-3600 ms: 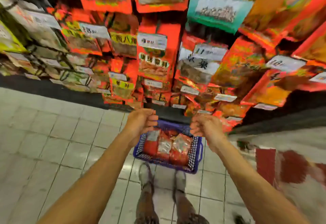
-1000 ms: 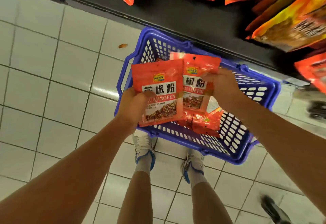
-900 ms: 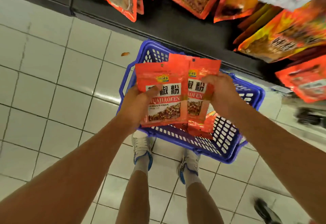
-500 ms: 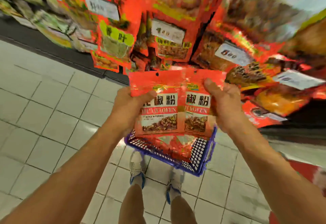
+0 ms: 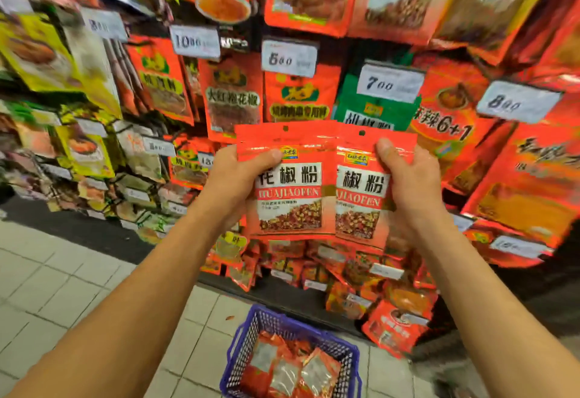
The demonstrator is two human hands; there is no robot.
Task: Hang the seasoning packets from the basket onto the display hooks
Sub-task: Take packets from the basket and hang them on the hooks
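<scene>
I hold two red seasoning packets upright at chest height in front of the display wall. My left hand grips the left packet by its left edge. My right hand grips the right packet by its right edge; it sits partly behind the left one. Each packet has a small hang hole near its top edge. The blue basket stands on the floor below, with several more red packets inside. The display hooks are hidden behind the hanging packets.
The display wall is crowded with hanging red, green and yellow packets and white price tags. More packets hang low near the floor. White tiled floor spreads to the left.
Both hands lifted the two packets out of the basket and raised them up in front of the display. The view tilted up from the floor to the hanging packets.
</scene>
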